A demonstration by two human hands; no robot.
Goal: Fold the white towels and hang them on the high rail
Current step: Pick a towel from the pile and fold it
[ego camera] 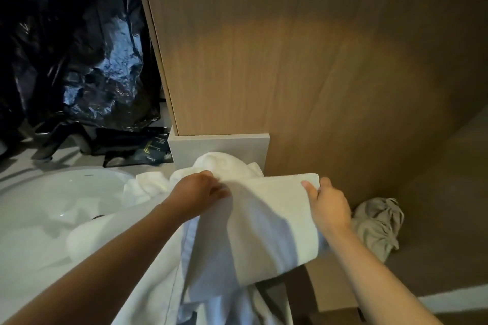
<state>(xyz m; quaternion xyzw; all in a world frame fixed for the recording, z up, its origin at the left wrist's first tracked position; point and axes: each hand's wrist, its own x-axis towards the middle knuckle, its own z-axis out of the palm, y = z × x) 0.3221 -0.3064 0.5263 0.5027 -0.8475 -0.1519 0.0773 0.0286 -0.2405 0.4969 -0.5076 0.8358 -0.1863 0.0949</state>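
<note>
A person's left hand (200, 190) and right hand (330, 206) hold a white towel (264, 221) stretched between them by its top edge, each grip pinched closed on the cloth while the rest hangs down toward the viewer. The towel is held in front of a wood-panelled wall (290, 60), with a heap of more white towels (227, 163) just behind it on the tabletop (87, 159) beside a white sink (39, 192). A shiny black plastic bag (79, 47) fills the upper left, and a crumpled grey cloth (377, 221) lies lower down at the right.
</note>
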